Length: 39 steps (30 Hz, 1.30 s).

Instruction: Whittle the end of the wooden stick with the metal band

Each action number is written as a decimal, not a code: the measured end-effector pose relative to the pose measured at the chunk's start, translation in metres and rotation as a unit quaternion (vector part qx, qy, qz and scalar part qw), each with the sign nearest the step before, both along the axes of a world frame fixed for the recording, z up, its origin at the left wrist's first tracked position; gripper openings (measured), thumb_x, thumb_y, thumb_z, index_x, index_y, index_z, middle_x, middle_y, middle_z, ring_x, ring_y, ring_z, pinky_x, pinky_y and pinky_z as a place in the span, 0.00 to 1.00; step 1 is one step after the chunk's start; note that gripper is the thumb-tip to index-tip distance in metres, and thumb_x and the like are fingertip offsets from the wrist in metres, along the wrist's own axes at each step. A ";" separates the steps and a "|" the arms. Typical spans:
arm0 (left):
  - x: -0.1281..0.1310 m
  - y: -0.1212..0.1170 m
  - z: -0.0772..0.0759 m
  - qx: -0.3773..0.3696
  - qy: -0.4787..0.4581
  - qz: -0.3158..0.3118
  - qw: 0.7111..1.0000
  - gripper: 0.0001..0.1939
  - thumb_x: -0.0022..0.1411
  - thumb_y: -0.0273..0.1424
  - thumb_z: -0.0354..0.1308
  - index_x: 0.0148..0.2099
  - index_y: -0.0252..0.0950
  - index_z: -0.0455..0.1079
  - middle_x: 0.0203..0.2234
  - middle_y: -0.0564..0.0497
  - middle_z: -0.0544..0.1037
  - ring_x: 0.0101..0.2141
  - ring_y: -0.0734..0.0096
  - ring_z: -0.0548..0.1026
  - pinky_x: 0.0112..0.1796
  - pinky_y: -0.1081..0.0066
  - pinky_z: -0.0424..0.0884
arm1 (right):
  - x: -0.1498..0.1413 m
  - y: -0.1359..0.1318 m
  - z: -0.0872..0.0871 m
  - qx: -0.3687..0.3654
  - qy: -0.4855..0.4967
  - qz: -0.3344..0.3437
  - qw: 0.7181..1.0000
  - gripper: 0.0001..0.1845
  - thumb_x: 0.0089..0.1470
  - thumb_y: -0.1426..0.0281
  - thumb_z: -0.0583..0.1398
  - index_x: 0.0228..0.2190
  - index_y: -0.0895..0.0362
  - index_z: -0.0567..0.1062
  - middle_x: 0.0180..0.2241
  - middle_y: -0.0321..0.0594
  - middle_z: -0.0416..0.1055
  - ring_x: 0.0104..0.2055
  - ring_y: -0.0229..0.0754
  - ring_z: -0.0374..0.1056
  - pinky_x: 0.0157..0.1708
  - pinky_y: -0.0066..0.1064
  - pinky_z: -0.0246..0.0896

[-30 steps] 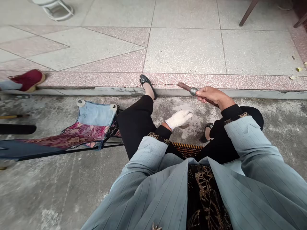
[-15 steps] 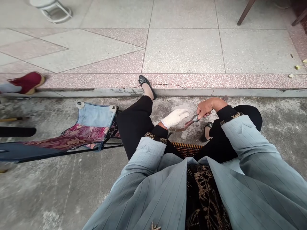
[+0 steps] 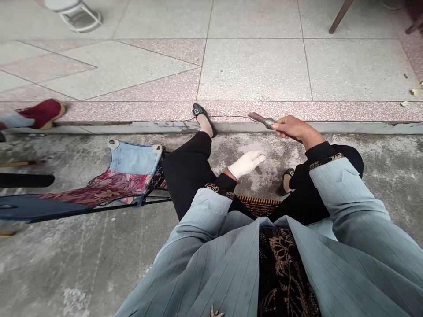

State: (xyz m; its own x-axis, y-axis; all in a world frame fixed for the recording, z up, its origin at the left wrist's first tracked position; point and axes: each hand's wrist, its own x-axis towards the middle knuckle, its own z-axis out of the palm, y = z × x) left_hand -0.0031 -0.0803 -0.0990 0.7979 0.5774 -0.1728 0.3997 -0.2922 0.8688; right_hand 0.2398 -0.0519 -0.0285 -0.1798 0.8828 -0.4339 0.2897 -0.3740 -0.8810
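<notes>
My left hand (image 3: 247, 164), in a white knitted glove, is low between my knees with its fingers together and curled down. A small brownish piece (image 3: 259, 170) shows just under its fingertips; what the glove holds is mostly hidden. My bare right hand (image 3: 292, 127) grips a tool with a brown wooden handle (image 3: 256, 116) and a coil of wire (image 3: 269, 123) round it. The wooden end points left, above the pavement edge. The rest of the tool is hidden by the hand. The two hands are apart, the right one higher and farther forward.
A raised tiled step (image 3: 148, 111) runs across in front of my feet. At left stands a folding chair (image 3: 132, 160) of denim and flowered cloth. Another person's red shoe (image 3: 46, 113) is by the step. A woven seat (image 3: 257, 206) shows beneath me. A white stool (image 3: 79, 17) stands farther back.
My right hand has lifted the tool up and away from the left glove, its wooden end swinging from lower left to upper left. The left hand has shifted slightly right.
</notes>
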 end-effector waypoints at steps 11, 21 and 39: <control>-0.001 0.002 0.001 0.155 0.126 -0.024 0.980 0.22 0.71 0.43 0.41 0.45 0.37 0.73 0.33 0.49 0.78 0.35 0.65 0.74 0.37 0.70 0.64 | -0.019 -0.001 -0.005 -0.027 -0.409 0.215 0.886 0.16 0.56 0.61 0.63 0.24 0.60 0.73 0.23 0.42 0.67 0.27 0.40 0.62 0.30 0.35 0.53; -0.007 0.008 0.001 0.030 -0.046 0.041 0.998 0.23 0.70 0.43 0.44 0.46 0.31 0.72 0.39 0.44 0.78 0.38 0.66 0.75 0.41 0.68 0.69 | -0.012 -0.014 0.019 -0.101 -0.006 0.376 0.921 0.15 0.53 0.61 0.65 0.34 0.62 0.79 0.23 0.32 0.69 0.23 0.30 0.59 0.27 0.26 0.53; -0.001 0.003 -0.001 0.121 0.104 0.000 0.987 0.21 0.71 0.43 0.43 0.44 0.36 0.73 0.35 0.48 0.77 0.38 0.65 0.74 0.41 0.70 0.66 | -0.018 0.001 -0.003 -0.020 -0.381 0.195 0.903 0.15 0.55 0.59 0.64 0.26 0.59 0.76 0.25 0.41 0.70 0.28 0.41 0.64 0.31 0.32 0.53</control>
